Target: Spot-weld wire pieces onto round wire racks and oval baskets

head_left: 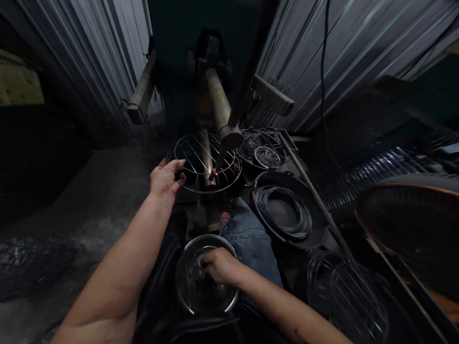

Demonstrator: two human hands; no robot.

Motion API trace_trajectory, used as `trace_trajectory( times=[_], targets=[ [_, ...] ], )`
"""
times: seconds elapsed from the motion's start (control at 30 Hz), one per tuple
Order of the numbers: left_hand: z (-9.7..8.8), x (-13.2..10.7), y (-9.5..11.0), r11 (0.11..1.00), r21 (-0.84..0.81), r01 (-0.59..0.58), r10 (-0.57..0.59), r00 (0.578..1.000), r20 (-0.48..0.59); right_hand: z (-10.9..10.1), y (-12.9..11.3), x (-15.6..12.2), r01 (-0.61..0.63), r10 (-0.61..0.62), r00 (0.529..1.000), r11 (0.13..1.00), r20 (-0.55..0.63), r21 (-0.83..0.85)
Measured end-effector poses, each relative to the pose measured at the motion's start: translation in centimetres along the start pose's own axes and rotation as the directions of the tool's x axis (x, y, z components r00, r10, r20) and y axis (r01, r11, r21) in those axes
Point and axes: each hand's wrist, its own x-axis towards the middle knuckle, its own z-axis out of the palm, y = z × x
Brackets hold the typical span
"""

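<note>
The round wire rack (190,154) is gripped at its left rim by the left hand (165,177), under the welding rod (220,160), where a red spot glows. The right hand (218,265) is curled inside the metal bowl (211,302); its hold cannot be told.

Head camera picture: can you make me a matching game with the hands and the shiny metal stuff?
1. left hand
2. right hand
3. wire rings
4. welder tip

A. lying in the black pan
B. glowing red
C. reaching into the shiny bowl
D. gripping the round wire rack

Pairs: 1-D, 2-C, 3-A, 4-B
</note>
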Motion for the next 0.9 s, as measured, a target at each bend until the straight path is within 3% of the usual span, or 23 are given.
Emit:
trace_trajectory(
  times=[0.07,0.13,0.17,0.23,0.3,0.37,0.43,0.53,0.7,0.8,0.9],
  targets=[
    [-0.1,-0.4,-0.1,1.0,-0.001,-0.011,0.011,1.0,0.007,-1.7,-0.1,-0.2,0.088,-0.081,0.993,0.992,-0.081,0.093],
    [0.0,-1.3,-0.2,0.999,-0.004,-0.043,0.043,0.999,0.001,-3.8,-0.5,0.1,0.204,-0.141,0.944,0.96,-0.297,0.192],
    [0.0,-1.9,-0.3,0.998,-0.009,-0.064,0.064,0.998,-0.007,-4.9,-0.8,0.4,0.26,-0.137,0.889,0.937,-0.438,0.235],
    [0.2,-3.0,-0.6,0.994,-0.021,-0.106,0.106,0.994,-0.012,-6.9,-1.4,1.5,0.354,-0.068,0.728,0.889,-0.682,0.289],
    [0.5,-4.1,-0.9,0.992,-0.035,-0.124,0.124,0.992,-0.008,-8.1,-1.8,2.8,0.402,0.008,0.575,0.868,-0.818,0.291],
    [0.6,-4.8,-1.1,0.99,-0.05,-0.128,0.128,0.992,-0.011,-8.6,-2.1,4.1,0.391,0.045,0.477,0.883,-0.878,0.258],
    [0.6,-5.2,-1.3,0.988,-0.065,-0.137,0.135,0.99,-0.025,-8.5,-2.1,4.9,0.342,0.053,0.426,0.915,-0.903,0.215],
    [0.3,-5.3,-1.5,0.988,-0.073,-0.136,0.135,0.991,-0.013,-8.3,-2.1,5.1,0.294,0.01,0.426,0.944,-0.904,0.148],
    [0.4,-5.1,-1.5,0.988,-0.069,-0.141,0.142,0.99,0.01,-9.0,-2.4,4.4,0.3,-0.091,0.53,0.95,-0.843,0.086],
    [0.9,-5.2,-1.5,0.983,-0.081,-0.167,0.169,0.985,0.023,-9.5,-2.9,4.5,0.211,-0.061,0.506,0.976,-0.86,0.055],
    [1.3,-5.2,-1.5,0.98,-0.098,-0.173,0.175,0.984,0.016,-9.5,-3.1,5.0,0.22,0.02,0.456,0.966,-0.89,0.134]
  ],
)
